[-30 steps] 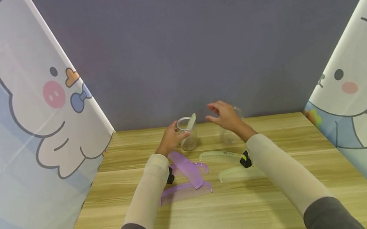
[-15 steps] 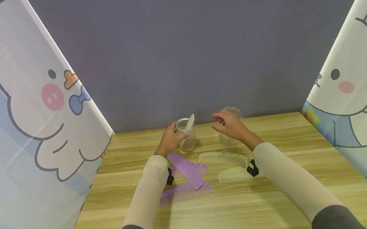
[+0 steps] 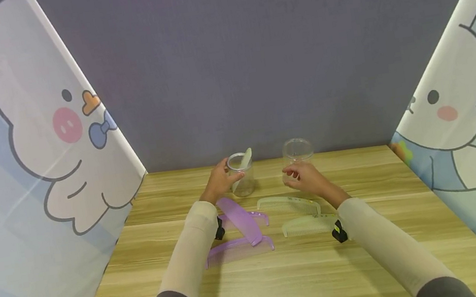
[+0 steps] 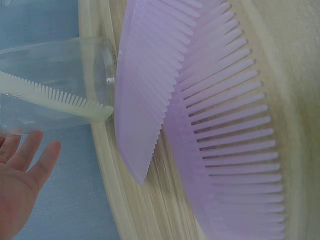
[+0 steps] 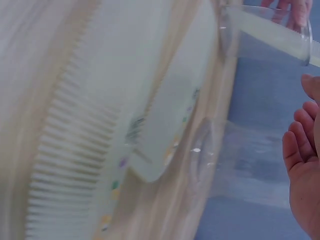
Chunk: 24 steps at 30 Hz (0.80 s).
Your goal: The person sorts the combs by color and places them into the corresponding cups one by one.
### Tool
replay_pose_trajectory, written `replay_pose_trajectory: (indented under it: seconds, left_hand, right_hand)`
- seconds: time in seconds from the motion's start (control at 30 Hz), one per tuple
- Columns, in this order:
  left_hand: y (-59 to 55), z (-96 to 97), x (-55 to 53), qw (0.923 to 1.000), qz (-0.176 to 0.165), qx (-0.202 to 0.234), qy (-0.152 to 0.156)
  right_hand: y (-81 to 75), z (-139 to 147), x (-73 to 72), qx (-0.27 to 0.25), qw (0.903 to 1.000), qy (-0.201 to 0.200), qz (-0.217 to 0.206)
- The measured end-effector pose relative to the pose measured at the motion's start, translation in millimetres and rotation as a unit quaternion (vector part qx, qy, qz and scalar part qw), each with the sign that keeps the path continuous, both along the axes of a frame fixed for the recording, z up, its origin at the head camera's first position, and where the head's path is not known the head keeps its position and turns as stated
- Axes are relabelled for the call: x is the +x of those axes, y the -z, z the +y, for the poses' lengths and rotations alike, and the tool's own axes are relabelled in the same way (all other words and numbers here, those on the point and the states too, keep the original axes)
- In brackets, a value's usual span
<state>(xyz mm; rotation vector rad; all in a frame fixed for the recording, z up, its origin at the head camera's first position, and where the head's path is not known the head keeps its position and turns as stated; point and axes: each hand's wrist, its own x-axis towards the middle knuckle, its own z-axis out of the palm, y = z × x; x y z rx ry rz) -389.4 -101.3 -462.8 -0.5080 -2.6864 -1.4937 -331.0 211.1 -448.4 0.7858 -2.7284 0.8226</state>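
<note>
My left hand (image 3: 217, 182) holds a clear plastic jar (image 3: 244, 186) near the back of the table, thumb in front and fingers at its far side. A pale green comb (image 4: 55, 100) leans inside that jar, its end (image 3: 246, 158) sticking out above the rim. My right hand (image 3: 309, 179) hovers with loosely bent fingers and holds nothing; it is in front of a second clear jar (image 3: 298, 147), partly covering it. Nearest below the right hand lie two pale green combs, one (image 3: 288, 203) behind the other (image 3: 308, 225).
Three purple combs lie left of centre on the wooden table (image 3: 260, 294): one (image 3: 241, 220) crosses over another (image 3: 259, 217) and touches a third (image 3: 239, 251). A dark grey panel (image 3: 235, 67) stands behind, with cartoon-printed curtains at both sides.
My right hand has moved down and toward me, away from the top of the right jar, which now shows more. The left hand and its jar have stayed in place.
</note>
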Motion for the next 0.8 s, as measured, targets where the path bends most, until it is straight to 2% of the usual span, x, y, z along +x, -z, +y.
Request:
replay_pose_trajectory:
  seconds: [0.23,0.47,0.63,0.8]
  left_hand:
    - [3.4,-1.4,-1.5,1.0000,0.003,0.004,0.001]
    - [2.3,-0.1,3.1,1.0000,0.005,0.008,-0.001]
    - [2.1,0.2,2.1,0.9999,0.010,0.001,-0.002]
    - [2.6,-0.3,-1.1,0.9999,0.016,-0.005,-0.003]
  right_hand:
    - [18.7,14,7.3,0.040,0.9986,-0.015,-0.032]
    - [36.1,27,11.0,0.058,0.9963,-0.023,-0.060]
    - [42.7,34,13.0,0.069,0.9948,-0.022,-0.072]
    - [44.9,37,17.0,0.074,0.9911,-0.016,-0.109]
